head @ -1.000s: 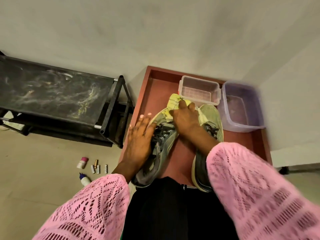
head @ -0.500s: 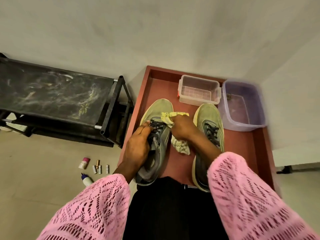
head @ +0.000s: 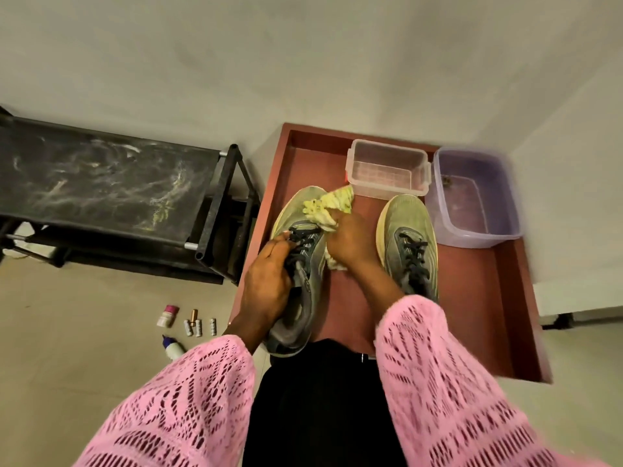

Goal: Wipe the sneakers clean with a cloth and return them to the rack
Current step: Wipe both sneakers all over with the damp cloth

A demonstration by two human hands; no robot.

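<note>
Bare tray floor [head: 468,298] lies right of the right sneaker [head: 409,237]; clear box [head: 387,170] and purple tub [head: 472,193] block beyond.

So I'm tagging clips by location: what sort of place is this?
Probably a home, in a bare corner by the wall: a black shoe rack stands on the tiled floor, and sneakers sit on a low red tray table beside plastic tubs.

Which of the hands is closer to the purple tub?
Right. The right hand wipes with the cloth near the tray's middle, left of the purple tub; the left hand sits farther left, gripping the left sneaker.
</note>
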